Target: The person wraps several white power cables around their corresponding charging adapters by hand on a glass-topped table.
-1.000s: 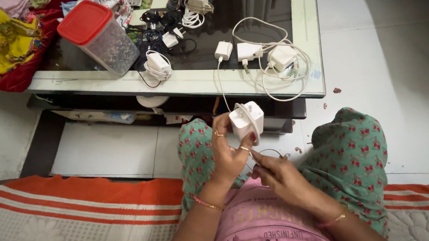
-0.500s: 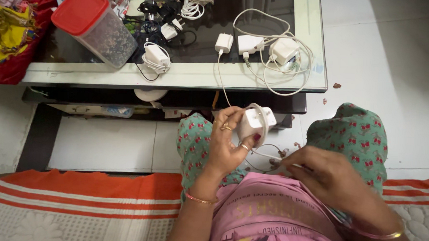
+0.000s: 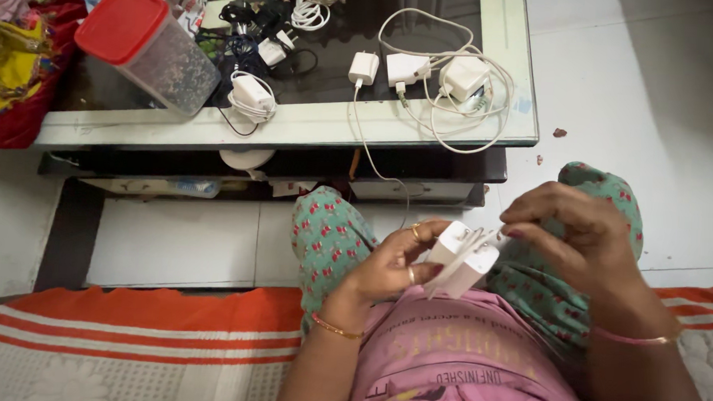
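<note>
two hands on one white charger (image 3: 460,261), left hand (image 3: 394,262) clamped around it, right hand (image 3: 575,234) pinching its cable (image 3: 483,240)

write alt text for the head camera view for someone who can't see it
A seated person's left hand holds a white charger block over the lap while the right hand winds its white cable around it. Ahead, a low glass-topped table carries more white chargers, tangled cables and a red-lidded container.

Left hand (image 3: 390,262) curled, gripping; right hand (image 3: 575,230) above, fingertips pinching
</note>
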